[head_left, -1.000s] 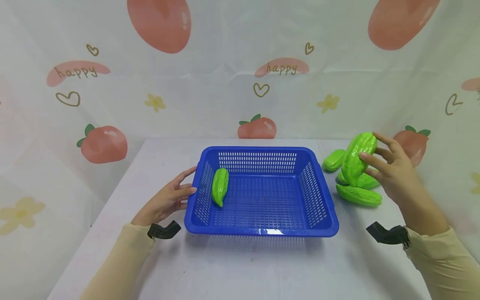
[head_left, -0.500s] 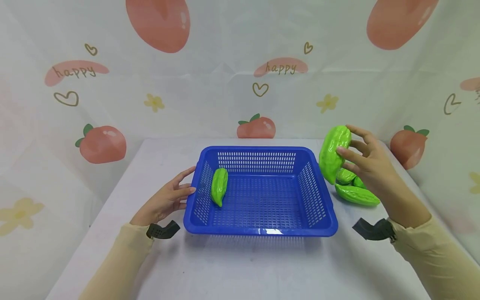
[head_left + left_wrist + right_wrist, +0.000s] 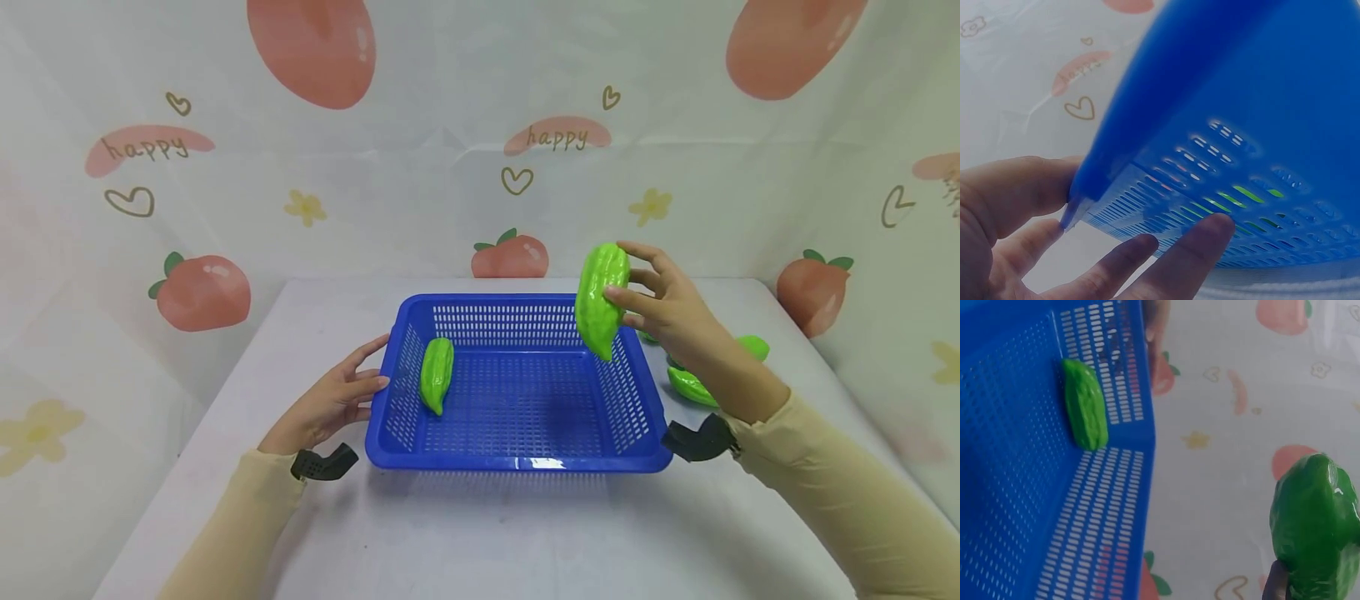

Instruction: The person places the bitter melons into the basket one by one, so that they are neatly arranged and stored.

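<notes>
Above the right-hand part of the blue basket, as far as the head view tells: a green gourd, held aloft, narrow tip down, long axis slightly off upright. Right hand pinches it from its right side, thumb on the near face, fingers bent round behind; fingers clamped on the gourd, slight gaps between them.

Change over the last second: right hand and gourd have travelled leftward from over the table's right side. Half a second ago the gourd hung just outside the basket's right rim; now it overlaps the far right corner in the head view, and a dark shadow has appeared on the basket floor. Judgement: the carry has cleared the rim, while the gourd is not yet set down.

Left hand unchanged: fingers apart, fairly straight, fingertips touching the basket's left rim and outer wall. Probably steadies it. Basket has not shifted on the table.

Count so far: one gourd inside, lying along the left wall, unmoved. To the right of the basket, loose gourds lie on the table, now partly hidden behind the right hand and forearm; exact number cannot be told from this moment.
</notes>
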A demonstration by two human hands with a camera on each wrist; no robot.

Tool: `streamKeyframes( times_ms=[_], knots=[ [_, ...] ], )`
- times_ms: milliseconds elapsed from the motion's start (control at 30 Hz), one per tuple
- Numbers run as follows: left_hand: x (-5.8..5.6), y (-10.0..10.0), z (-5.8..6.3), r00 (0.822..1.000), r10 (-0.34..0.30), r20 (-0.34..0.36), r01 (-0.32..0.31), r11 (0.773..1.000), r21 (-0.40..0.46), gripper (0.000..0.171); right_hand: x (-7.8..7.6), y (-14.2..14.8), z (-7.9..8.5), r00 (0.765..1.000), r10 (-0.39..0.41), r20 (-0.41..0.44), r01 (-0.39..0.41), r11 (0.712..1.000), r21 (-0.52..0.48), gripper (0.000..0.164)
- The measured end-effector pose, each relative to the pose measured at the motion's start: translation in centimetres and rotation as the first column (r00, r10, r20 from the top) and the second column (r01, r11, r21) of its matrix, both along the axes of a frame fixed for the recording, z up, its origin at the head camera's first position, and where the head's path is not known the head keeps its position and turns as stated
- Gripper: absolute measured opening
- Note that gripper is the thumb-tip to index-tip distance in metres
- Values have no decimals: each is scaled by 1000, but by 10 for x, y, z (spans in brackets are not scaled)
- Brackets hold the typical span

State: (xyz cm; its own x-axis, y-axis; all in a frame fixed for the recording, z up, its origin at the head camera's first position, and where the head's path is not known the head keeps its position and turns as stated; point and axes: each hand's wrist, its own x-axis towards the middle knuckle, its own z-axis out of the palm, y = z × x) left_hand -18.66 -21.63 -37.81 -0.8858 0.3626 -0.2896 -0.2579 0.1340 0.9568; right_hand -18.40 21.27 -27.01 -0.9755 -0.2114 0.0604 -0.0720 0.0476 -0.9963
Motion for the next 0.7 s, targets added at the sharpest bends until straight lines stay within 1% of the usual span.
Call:
streamKeyframes(
  times_ms=[100,300,533,700],
  knots=[
    [0,0,0,1000,-1,1,1,1000,11,78,-4,-13,-2,1000,18,19,-19,999,28,64],
    [0,1,0,1000,2,0,-2,1000,11,78,-14,-36,-11,996,72,56,-75,996,54,66],
    [0,1,0,1000,4,-3,-4,1000,8,78,-28,-55,-23,991,85,107,-90,995,42,66],
    [0,0,0,1000,5,-2,-5,1000,5,79,-36,-68,-34,985,100,139,-107,993,45,67]
  ],
)
